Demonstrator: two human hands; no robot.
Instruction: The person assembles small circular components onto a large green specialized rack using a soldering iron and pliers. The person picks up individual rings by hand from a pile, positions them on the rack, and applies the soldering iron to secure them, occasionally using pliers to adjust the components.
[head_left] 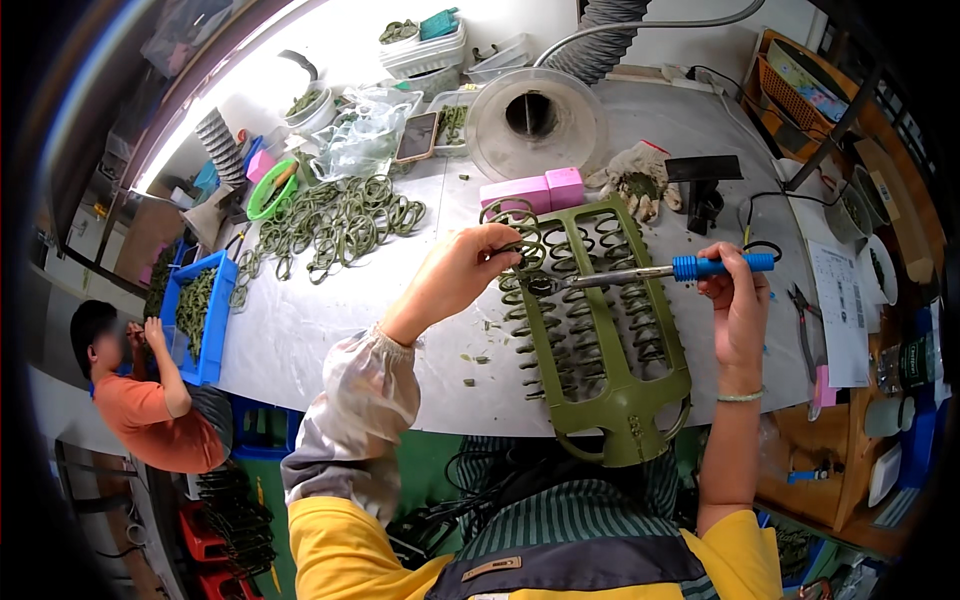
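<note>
My right hand (738,310) grips the blue handle of a soldering iron (625,277), whose metal shaft points left across a green frame. The tip is near the frame's upper left bar. My left hand (455,275) is closed in a pinch on a green ring (516,222) at that same spot; its fingertips partly hide it. The green frame (630,395) has long parallel bars and a broad base at the table's near edge. Rows of green rings stick out along its bars. Pink blocks (535,192) sit behind its far end.
Loose green rings (335,222) lie heaped at the left, by a green basket (272,190). Farther back are a phone (417,136) and a round duct hood (530,120). A glove (640,180), black stand (705,185) and pliers (803,320) lie rightward. Another person (155,410) sits beside a blue bin (205,320).
</note>
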